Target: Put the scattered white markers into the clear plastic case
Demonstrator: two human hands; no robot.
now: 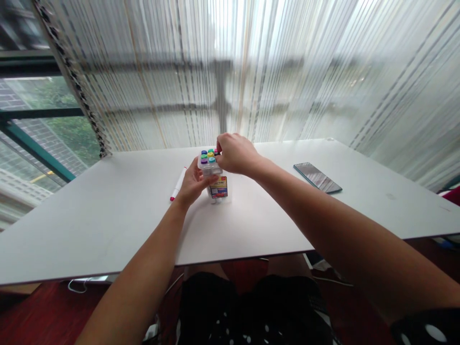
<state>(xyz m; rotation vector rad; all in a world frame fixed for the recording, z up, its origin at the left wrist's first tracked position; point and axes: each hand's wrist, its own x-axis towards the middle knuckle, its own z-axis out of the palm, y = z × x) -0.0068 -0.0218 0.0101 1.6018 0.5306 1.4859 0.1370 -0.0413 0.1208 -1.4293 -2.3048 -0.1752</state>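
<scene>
- Hanging along the far side, a sheer striped curtain (287, 81) is covering the view out, while a window (39, 124) is showing at the far left.
- Spreading across the scene, a white table (89, 230) is bearing everything in reach.
- Lying well to the right of the hands, a smartphone (317, 178) is resting face up on the table.
- Standing near the middle of the table, a clear plastic marker case (212, 168) is being held upright between both hands. It is likely light but stiff, with a smooth wall that may prove slippery, so its sides look like the surest place to take hold.
- Cupping the case from the near left, the left hand (194, 183) is wrapped around its wall, with its fingers curved and only slightly parted.
- Curling over the far right top corner, the right hand (235, 153) is pressing its fingertips (218, 150) against the caps; whether they are pinching one, I cannot tell.
- Lying just left of the case, a white marker (178, 184) with a red tip is touching neither hand.
- Showing from above, the colored marker caps (208, 155) are packed together in blue, green, yellow and purple.
</scene>
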